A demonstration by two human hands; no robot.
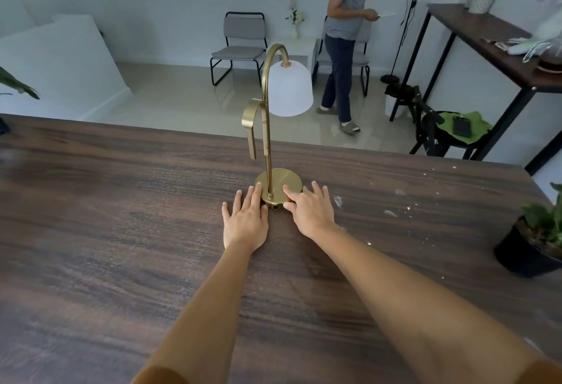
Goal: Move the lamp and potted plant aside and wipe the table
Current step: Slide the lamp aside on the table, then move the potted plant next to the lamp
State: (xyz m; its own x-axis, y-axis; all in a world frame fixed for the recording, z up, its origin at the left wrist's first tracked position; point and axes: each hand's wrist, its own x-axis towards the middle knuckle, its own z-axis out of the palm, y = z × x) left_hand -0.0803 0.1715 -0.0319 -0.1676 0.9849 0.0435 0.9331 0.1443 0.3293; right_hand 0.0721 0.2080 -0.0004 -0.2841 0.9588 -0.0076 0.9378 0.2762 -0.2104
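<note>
The lamp (273,128) stands upright on the dark wood counter (121,231), its round brass base (279,184) right at the fingertips of both hands. The left hand (245,222) lies flat and spread on the wood with its fingertips against the base's near left edge; the right hand (310,210) has its forefinger resting on top of the base and its thumb at the near rim, the other fingers splayed on the counter to the right. Neither hand has closed around anything yet. Beyond the hands, a thin brass stem rises from the base and arches over to a white dome shade (290,88) that hangs out on the far side, with a flat brass loop handle (254,122) curling off the stem to the left. It looks top-heavy: the shade, likely glass or thin plastic and breakable, sits high and off-centre, so pushing at the stem could tip it. The base is probably weighted and its polished metal slick, so the safer hold is one hand round the lower stem or on the handle while the other steadies or slides the base. To the right of the right hand, pale crumbs and smears (392,201) are scattered over the wood, and further right, at the counter's edge, stands the potted plant (535,240) in a black pot, well apart from both hands. No cloth is visible on the counter.
</note>
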